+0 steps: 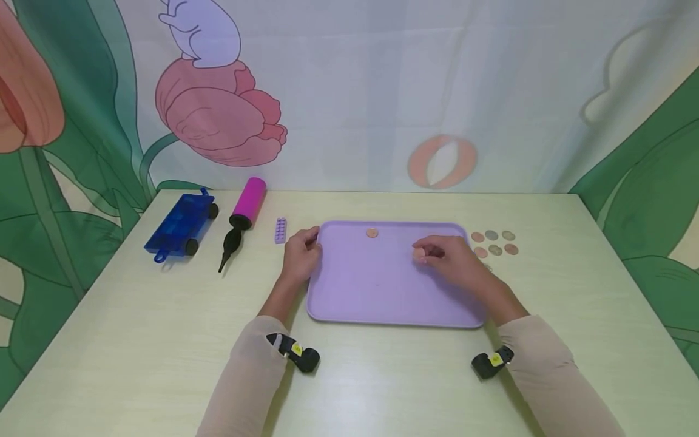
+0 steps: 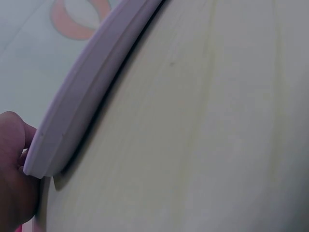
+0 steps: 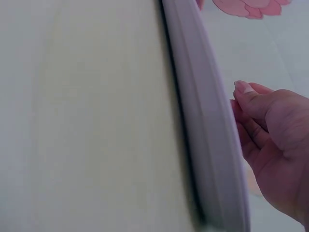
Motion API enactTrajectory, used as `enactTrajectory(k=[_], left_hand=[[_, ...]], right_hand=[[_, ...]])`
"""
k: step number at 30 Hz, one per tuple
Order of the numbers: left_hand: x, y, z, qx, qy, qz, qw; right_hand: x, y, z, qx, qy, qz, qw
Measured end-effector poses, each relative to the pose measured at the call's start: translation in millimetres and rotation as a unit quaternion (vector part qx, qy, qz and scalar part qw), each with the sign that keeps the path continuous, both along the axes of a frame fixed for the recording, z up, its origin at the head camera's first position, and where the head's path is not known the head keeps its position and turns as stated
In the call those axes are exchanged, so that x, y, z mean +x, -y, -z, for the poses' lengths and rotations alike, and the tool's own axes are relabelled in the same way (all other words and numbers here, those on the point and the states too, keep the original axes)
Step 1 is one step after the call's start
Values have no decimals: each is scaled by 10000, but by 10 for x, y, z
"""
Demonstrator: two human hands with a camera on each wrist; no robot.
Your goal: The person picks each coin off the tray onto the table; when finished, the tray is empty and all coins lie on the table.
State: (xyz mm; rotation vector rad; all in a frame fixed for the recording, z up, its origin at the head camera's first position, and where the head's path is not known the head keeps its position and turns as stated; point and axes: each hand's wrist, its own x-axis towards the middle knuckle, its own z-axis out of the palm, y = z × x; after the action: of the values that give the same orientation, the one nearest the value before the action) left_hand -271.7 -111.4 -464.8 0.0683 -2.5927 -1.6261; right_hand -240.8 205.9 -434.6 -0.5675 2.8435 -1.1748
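Observation:
A lilac tray (image 1: 377, 285) lies on the table, with one copper-coloured coin (image 1: 372, 233) near its far rim. At the tray's left edge my left hand (image 1: 301, 255) grips the rim; in the left wrist view, part of the left hand (image 2: 14, 169) shows at the tray's corner. Above the right half of the tray, my right hand (image 1: 450, 258) pinches a coin (image 1: 418, 254) between thumb and fingers. The right wrist view shows the right hand (image 3: 280, 140) beyond the tray wall (image 3: 207, 116); the coin is hidden there.
Several copper and silver coins (image 1: 494, 249) lie right of the tray, one partly covered by the right hand. To the left are a purple toy brick (image 1: 280, 230), a pink and black hand pump (image 1: 249, 203) and a blue toy cart (image 1: 182, 226). A printed curtain (image 1: 349, 91) hangs behind the table.

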Motion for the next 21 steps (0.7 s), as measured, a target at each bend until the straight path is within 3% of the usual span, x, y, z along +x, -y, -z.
enactTrajectory(k=[6, 12, 16, 21], left_hand=[[3, 5, 3, -23, 5, 12, 10000], [-9, 13, 15, -100, -41, 16, 9999], [-15, 15, 24, -158, -42, 14, 9999], [-22, 6, 27, -209, -41, 1, 9998]], right_hand=[[172, -508, -13, 59, -151, 422, 9990], [297, -962, -8, 367, -41, 998, 9943], [345, -1151, 37, 632, 120, 1280, 9897], [353, -1287, 106, 853, 139, 1353, 9870]])
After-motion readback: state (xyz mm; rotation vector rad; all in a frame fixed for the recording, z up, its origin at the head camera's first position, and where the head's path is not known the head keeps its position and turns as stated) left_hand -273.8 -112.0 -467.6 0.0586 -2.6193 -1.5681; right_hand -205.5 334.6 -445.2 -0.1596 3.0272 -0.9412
